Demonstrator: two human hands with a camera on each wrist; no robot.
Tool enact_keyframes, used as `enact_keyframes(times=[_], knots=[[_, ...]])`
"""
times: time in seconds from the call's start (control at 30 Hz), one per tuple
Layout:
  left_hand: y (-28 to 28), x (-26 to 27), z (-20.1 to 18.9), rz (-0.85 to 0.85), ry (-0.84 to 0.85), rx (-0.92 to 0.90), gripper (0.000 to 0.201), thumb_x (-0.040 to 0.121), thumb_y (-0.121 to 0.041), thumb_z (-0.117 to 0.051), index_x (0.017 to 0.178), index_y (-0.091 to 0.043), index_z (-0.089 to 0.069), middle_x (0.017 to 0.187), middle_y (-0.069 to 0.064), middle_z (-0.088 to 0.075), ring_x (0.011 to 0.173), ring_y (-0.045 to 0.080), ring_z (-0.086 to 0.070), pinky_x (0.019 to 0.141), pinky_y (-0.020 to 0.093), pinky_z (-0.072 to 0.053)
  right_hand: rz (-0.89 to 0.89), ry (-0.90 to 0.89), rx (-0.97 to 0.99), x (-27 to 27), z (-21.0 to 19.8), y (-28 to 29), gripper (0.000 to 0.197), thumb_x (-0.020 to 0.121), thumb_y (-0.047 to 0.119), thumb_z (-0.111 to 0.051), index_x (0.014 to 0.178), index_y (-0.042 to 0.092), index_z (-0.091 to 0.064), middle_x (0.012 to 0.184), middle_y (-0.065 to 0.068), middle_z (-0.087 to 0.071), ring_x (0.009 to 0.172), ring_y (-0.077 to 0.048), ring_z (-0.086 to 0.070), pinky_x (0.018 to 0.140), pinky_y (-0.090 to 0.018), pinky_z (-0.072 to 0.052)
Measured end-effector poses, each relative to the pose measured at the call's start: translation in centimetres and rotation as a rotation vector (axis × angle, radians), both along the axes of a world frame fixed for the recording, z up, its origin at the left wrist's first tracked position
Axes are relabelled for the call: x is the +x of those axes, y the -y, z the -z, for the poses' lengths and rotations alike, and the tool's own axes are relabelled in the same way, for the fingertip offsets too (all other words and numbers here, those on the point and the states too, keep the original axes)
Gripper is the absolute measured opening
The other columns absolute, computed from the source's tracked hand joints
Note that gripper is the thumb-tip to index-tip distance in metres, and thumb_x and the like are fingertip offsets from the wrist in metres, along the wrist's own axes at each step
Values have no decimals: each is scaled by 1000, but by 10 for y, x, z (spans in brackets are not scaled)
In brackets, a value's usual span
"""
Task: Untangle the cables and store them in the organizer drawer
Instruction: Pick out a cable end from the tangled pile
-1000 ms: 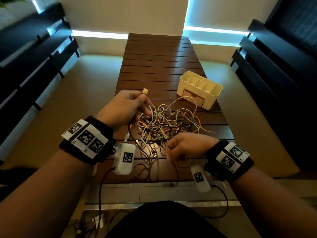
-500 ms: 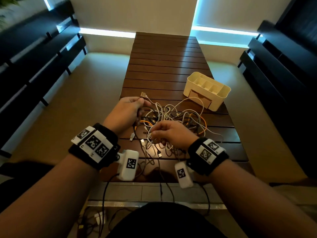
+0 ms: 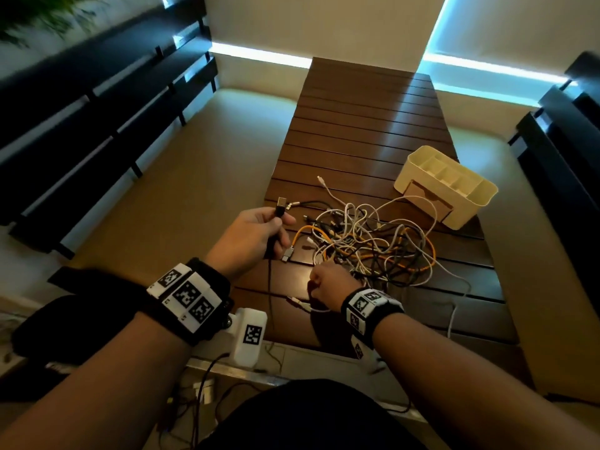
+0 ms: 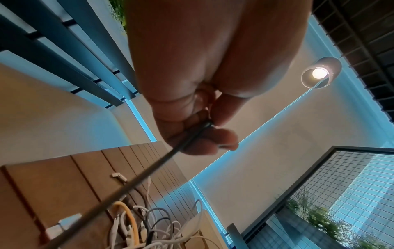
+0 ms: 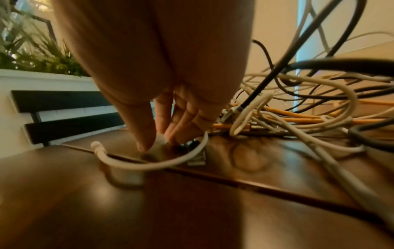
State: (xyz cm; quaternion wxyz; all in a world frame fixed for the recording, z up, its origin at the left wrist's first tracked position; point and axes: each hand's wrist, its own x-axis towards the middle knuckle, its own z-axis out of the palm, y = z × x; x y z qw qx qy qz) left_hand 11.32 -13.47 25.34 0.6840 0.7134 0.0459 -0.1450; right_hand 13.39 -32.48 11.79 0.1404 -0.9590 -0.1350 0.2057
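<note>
- Left of the tangle, thin black cable (image 3: pixel 276 219) with USB plug: pinched in left hand (image 3: pixel 251 235), taut, long axis running down toward the near table edge.
- Right hand (image 3: pixel 328 282), nearer the multicoloured cable pile (image 3: pixel 373 245): fingertips (image 5: pixel 172 139) down on the wooden slatted table (image 3: pixel 363 131), touching a white cable loop (image 5: pixel 149 165); can't tell whether it grips.
- Cream plastic organizer (image 3: pixel 444 186): far right, drawer apparently shut.

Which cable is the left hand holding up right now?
The black cable, pinched in the left hand just below its plug; the white, grey and orange ones lie tangled on the table.

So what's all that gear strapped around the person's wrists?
Both arms are bare, no sleeves. Each wrist wears a black band carrying white squares with black-and-white square codes. A small white box bearing one more code hangs under the left band; a thin dark cable trails from it.
</note>
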Motion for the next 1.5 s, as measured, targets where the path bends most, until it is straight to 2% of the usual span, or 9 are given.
enact_keyframes(times=[0.23, 0.37, 0.47, 0.63, 0.8, 1.07, 1.13, 1.23, 1.5], knots=[[-2, 9, 5, 28, 25, 30, 27, 107, -11, -36, 105, -6, -62, 67, 3, -59, 54, 10, -52, 58, 24, -46, 127, -79, 193, 4, 9, 7, 18, 87, 30, -71, 96, 14, -69, 110, 0, -53, 105, -18, -53, 90, -31, -48], [5, 13, 4, 58, 34, 41, 27, 107, -11, -36, 106, -6, -62, 67, 2, -60, 53, 9, -53, 58, 25, -47, -60, -147, 133, -7, 15, 15, 38, 75, 43, -82, 100, 17, -70, 119, 5, -42, 108, -12, -43, 95, -28, -44], [12, 15, 3, 80, 34, 25, 27, 106, -10, -36, 106, -5, -62, 69, 4, -59, 54, 10, -52, 59, 26, -47, -141, -56, 84, -12, 20, 17, 29, 81, 35, -78, 99, 14, -72, 123, 2, -44, 115, -15, -40, 100, -32, -42], [18, 17, 4, 57, 33, -48, 25, 107, -10, -36, 106, -5, -61, 73, 6, -61, 58, 12, -54, 59, 24, -50, 208, -19, 509, -16, -8, 18, 16, 90, 28, -70, 94, 14, -74, 92, -5, -69, 84, -16, -63, 83, -37, -54], [30, 21, 3, 5, 106, -73, 21, 105, -12, -41, 108, -4, -61, 79, 6, -68, 64, 11, -65, 66, 27, -58, 591, 8, 1013, -19, -80, 20, 18, 96, 19, -62, 93, 5, -72, 76, -9, -70, 59, -13, -62, 56, -28, -53], [72, 25, -11, -78, 259, -124, 21, 105, -12, -44, 101, -7, -64, 66, -1, -61, 55, 9, -53, 56, 23, -49, 540, 155, 1283, -21, -154, 28, 10, 95, 16, -63, 95, 11, -71, 74, -2, -71, 65, -15, -66, 61, -25, -54], [85, 25, -15, -66, 282, -133, 21, 105, -11, -44, 103, -4, -64, 62, -2, -58, 52, 11, -49, 52, 23, -45, 526, 144, 1323, -20, -162, 30, 11, 96, 14, -62, 96, 7, -70, 74, -3, -70, 65, -16, -64, 60, -26, -54], [100, 23, -19, -51, 276, -183, 28, 105, -14, -44, 106, 7, -62, 71, 12, -53, 60, 22, -48, 54, 29, -46, 523, 133, 1332, -19, -166, 37, 12, 96, 14, -60, 93, 7, -70, 73, -2, -69, 65, -17, -64, 60, -28, -55], [119, 22, -22, -96, 243, -283, 31, 105, -22, -43, 114, -9, -69, 64, 5, -53, 56, 15, -49, 55, 31, -48, 551, 72, 1277, -19, -166, 52, 19, 99, 24, -57, 95, 10, -70, 74, -2, -70, 65, -17, -66, 62, -29, -57]])
